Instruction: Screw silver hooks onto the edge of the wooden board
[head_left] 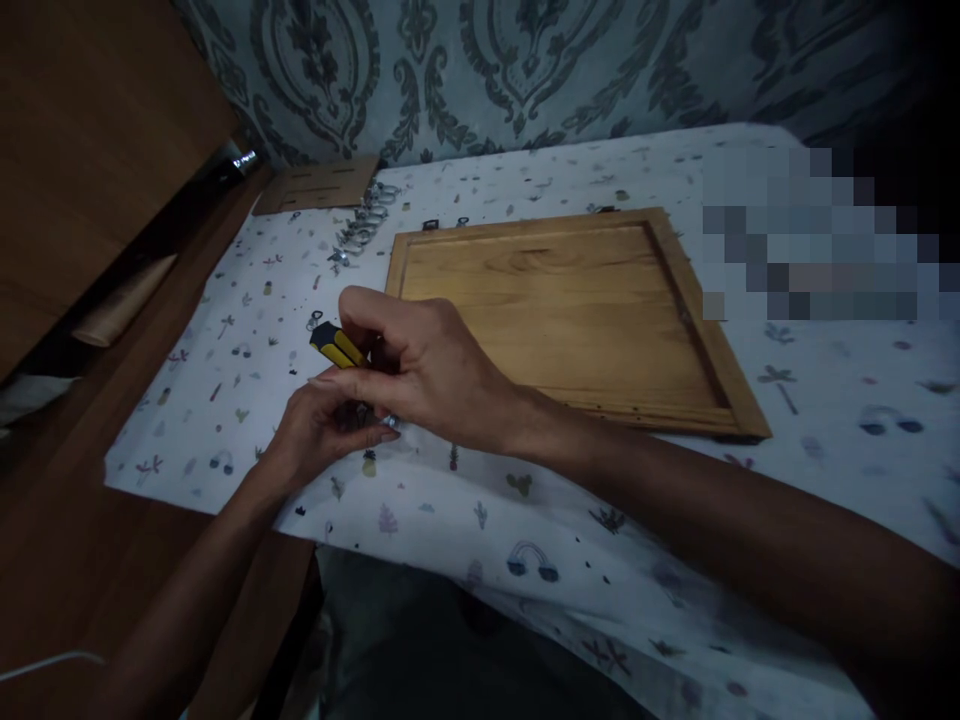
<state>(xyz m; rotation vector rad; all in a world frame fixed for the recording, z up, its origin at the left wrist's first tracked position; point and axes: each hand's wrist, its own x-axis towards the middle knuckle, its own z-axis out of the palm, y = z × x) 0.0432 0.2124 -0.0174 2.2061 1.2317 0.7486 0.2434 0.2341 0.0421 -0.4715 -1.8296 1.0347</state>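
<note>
"How do the hands stand?"

"Close together, touching. The right hand [431, 365] is wrapped round a yellow-and-black tool handle [339, 346], whose butt end points up and to the left. The left hand [319, 425] is just below, its fingertips pinched on a small metal piece [390, 422]."

"Can you make out the tool's tip?"

"No, the fingers cover it, and most of the metal piece too."

"What lies close by?"

"A ring-shaped fitting [316, 320] rests on the cloth-covered bench [247, 270], just beyond the handle. To the right, a framed wooden panel [570, 310] lies flat, partly hidden by the right hand and forearm."

"And farther out?"

"A row of metal fittings [365, 225] runs toward a slotted cardboard piece [319, 185] at the back. A damask-patterned surface [517, 60] rises behind that. On the left, well apart from the hands, there's a brown roll [124, 300]."
</note>
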